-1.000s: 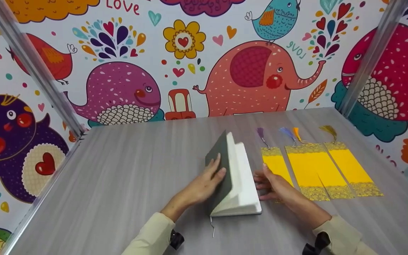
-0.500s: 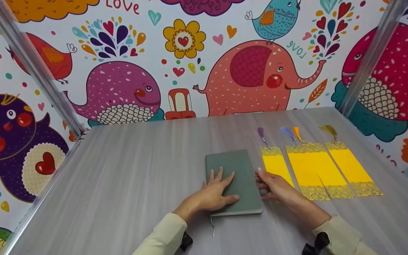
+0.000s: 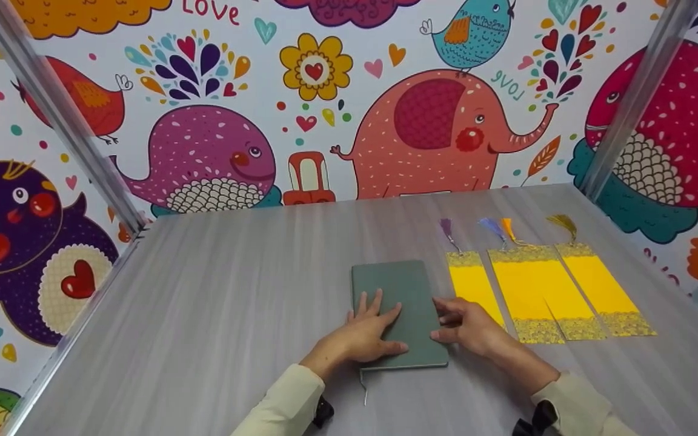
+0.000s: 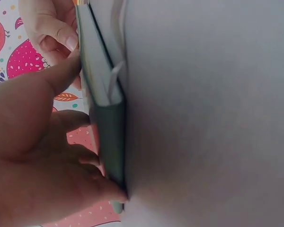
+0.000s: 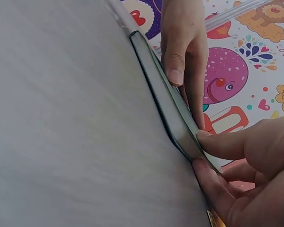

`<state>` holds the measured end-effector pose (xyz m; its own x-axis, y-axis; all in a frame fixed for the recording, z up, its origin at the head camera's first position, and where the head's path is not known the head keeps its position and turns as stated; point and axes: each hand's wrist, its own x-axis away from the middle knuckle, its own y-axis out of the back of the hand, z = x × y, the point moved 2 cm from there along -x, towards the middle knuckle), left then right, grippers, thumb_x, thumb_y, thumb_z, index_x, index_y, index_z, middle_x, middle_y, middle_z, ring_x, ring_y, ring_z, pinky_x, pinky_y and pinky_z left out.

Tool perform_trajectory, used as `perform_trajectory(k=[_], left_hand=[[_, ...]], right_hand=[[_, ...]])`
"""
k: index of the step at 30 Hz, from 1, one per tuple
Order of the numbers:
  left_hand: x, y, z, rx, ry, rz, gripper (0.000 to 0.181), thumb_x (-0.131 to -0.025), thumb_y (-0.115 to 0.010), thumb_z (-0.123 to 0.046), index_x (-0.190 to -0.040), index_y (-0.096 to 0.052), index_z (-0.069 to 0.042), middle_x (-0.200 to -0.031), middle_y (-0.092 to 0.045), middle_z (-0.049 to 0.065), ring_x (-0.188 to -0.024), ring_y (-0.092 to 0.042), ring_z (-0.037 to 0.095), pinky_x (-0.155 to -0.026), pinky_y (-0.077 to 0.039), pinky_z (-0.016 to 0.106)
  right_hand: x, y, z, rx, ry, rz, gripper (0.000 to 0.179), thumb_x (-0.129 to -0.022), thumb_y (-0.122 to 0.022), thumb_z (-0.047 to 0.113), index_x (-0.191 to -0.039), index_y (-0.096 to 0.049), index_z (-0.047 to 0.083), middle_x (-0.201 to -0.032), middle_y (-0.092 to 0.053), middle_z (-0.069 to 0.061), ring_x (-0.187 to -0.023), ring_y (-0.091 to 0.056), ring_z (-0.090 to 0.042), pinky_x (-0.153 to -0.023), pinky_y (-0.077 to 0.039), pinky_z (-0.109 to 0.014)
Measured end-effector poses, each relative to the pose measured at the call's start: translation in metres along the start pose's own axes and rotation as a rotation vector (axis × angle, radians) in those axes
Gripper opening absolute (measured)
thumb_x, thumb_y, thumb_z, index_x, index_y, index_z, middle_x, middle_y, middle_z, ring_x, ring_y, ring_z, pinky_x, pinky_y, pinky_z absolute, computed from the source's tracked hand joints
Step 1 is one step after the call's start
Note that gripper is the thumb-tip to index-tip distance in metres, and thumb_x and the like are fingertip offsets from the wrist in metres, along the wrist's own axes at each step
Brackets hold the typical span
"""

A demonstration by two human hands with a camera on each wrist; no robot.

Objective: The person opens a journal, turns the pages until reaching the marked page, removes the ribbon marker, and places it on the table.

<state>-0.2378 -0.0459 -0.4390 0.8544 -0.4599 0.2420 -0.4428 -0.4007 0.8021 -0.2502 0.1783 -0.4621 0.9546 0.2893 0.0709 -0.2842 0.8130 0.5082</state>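
Note:
A grey-green notebook (image 3: 409, 284) lies closed on the table, its thin ribbon (image 3: 364, 387) trailing out at the near edge. My left hand (image 3: 355, 339) rests on its cover with spread fingers; in the left wrist view the little-finger side reaches down by the spine (image 4: 111, 142). At the fore edge, my right hand (image 3: 476, 327) pinches the notebook, thumb (image 5: 222, 142) on the cover and a finger low against the page edges (image 5: 168, 104). Just right of that hand lies a yellow bookmark (image 3: 473, 281) with lace-patterned ends and a purple tassel, partly covered by the hand.
More yellow bookmarks (image 3: 531, 281) lie side by side to the right, with blue and orange tassels (image 3: 508, 230) at their far ends. The rightmost bookmark (image 3: 603, 278) has an olive tassel (image 3: 562, 225). A cartoon-printed wall (image 3: 312, 133) stands behind the grey table (image 3: 222, 303).
The notebook's cover and pages, raised a second ago, have come down flat under my left hand. My right hand's thumb has moved onto the cover's right edge.

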Motion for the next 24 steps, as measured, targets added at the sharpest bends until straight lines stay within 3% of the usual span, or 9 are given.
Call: perform_trajectory(k=[10, 24], left_hand=[[0.0017, -0.0033, 0.0007, 0.017, -0.004, -0.022, 0.074, -0.095, -0.065, -0.044, -0.157, -0.035, -0.016, -0.169, -0.009, 0.018, -0.157, -0.001, 0.042, -0.123, -0.014, 0.063], [0.0017, -0.0036, 0.0007, 0.038, 0.009, -0.057, 0.075, -0.093, -0.067, -0.044, -0.156, -0.037, -0.015, -0.169, -0.01, 0.019, -0.156, -0.002, 0.044, -0.123, -0.014, 0.064]], right_hand=[[0.0017, -0.0018, 0.0009, 0.036, 0.049, -0.022, 0.065, -0.085, -0.079, 0.013, -0.142, -0.052, -0.004, -0.136, -0.058, -0.024, -0.104, -0.062, -0.025, -0.077, -0.055, -0.021], [-0.0026, -0.0055, 0.0066, 0.012, -0.049, -0.07, 0.059, -0.086, -0.076, 0.005, -0.141, -0.055, 0.001, -0.128, -0.062, -0.017, -0.093, -0.057, -0.019, -0.071, -0.054, -0.022]])
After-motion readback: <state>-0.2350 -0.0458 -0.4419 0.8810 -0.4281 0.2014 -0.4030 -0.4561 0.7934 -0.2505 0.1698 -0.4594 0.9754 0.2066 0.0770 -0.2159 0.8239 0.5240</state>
